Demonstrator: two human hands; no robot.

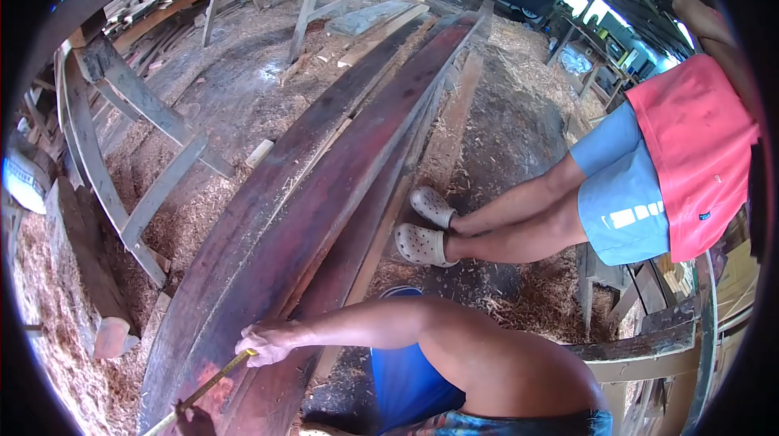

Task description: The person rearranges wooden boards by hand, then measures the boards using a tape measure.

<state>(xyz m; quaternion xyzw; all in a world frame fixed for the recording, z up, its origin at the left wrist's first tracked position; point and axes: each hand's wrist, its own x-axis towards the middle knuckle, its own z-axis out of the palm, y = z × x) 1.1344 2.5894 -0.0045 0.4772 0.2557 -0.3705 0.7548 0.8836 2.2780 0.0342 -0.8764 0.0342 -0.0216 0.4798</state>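
My right hand (272, 342) is closed on the end of a thin yellow measuring tape (213, 382), just over the reddish-brown surface of a long dark wooden plank (324, 184). At the bottom left edge, my left hand (195, 420) shows dark and partly cut off, its fingers pinched on the same tape. Between both hands the tape runs in a straight slant above the wood. A second dark plank (268, 140) lies along the left side of the first, with a narrow gap between them.
A person in a red shirt (690, 144) and blue shorts stands right of the planks, in pale clogs (422, 244). A wooden trestle (158, 115) and thick timber (81, 249) are at left. Wood shavings cover much of the floor. A bench (649, 347) stands lower right.
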